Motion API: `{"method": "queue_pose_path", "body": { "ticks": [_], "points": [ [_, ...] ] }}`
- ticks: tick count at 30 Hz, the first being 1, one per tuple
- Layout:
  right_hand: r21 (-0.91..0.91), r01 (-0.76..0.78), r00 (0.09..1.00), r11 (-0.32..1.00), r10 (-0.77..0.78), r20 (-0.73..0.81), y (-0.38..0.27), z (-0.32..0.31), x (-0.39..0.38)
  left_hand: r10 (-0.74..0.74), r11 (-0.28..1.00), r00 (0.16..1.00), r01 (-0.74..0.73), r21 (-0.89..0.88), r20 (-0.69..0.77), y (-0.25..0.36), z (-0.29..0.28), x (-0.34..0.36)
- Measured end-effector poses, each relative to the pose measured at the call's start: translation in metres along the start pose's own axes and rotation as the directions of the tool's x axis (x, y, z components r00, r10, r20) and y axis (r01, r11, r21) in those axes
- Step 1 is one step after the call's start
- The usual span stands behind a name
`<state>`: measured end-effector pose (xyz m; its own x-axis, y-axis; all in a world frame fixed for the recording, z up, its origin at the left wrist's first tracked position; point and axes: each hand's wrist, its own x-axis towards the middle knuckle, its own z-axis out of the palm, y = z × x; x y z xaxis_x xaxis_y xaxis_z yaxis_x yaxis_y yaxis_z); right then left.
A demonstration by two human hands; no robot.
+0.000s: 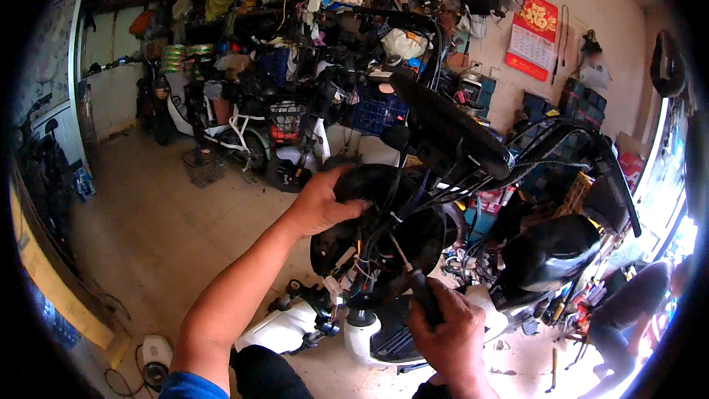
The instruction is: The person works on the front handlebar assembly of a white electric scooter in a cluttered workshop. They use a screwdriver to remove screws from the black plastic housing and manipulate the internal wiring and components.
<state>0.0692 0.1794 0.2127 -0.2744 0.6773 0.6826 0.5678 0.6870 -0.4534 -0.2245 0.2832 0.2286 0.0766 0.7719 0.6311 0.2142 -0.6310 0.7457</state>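
My left hand [322, 205] grips the upper left edge of a rounded black scooter cover [330, 242], its thumb lying on the inner side. In my right hand [452, 331] is a screwdriver [422, 294] with a dark handle. Its metal shaft points up and left into the cover; what the tip touches is hard to make out. A bundle of wires with pale connectors [360, 262] hangs in front of the cover. Below are the white body panels [362, 343] of an electric scooter. Its handlebar [450, 129] and black cables rise above my hands.
Parked scooters [240, 137] and heaped parts line the back wall. A red wall calendar [530, 37] hangs at the right. Tools and parts litter the floor near a black scooter seat [550, 255]. Another person [635, 307] sits at the far right. A yellow-edged board [59, 284] stands left.
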Motion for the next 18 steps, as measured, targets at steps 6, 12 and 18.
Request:
{"method": "queue_pose_path", "body": {
  "ticks": [6, 12, 18],
  "points": [
    [-0.021, -0.075, 0.982, 0.997, 0.077, 0.170, -0.006, -0.018, 0.009, -0.040, 0.999, 0.999, 0.040, 0.002, 0.015, 0.000, -0.001, -0.001],
    [0.054, -0.096, 0.991, 0.994, 0.090, 0.104, -0.012, -0.013, 0.002, -0.021, 0.997, 1.000, 0.022, 0.071, -0.017, -0.001, 0.001, -0.002],
    [0.062, -0.165, 0.985, 0.984, 0.161, 0.068, -0.027, -0.003, -0.005, -0.006, 0.989, 0.997, 0.018, 0.149, -0.079, -0.002, 0.005, -0.003]
  ]
}}
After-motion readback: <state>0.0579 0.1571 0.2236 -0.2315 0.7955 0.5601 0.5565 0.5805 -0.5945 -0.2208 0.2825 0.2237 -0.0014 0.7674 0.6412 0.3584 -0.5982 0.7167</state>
